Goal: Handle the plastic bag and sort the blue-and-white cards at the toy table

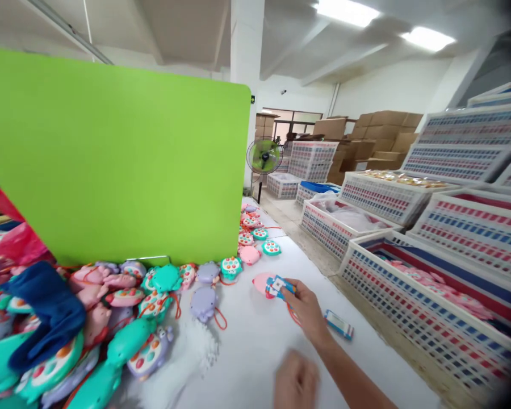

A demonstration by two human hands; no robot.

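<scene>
Right hand [306, 309], grip clamped on blue-white packet [279, 287] against pink toy [262, 283], over white desk [247, 363] | red cord [293, 314] hanging below | left hand [296, 382] blurred, grip unclear | second packet [338, 325] lying nearby

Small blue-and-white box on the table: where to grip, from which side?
Pinch the box across its narrow width, from above: it lies flat, apart from the toys, both long edges free. The right hand, just beside it, is nearest.
</scene>
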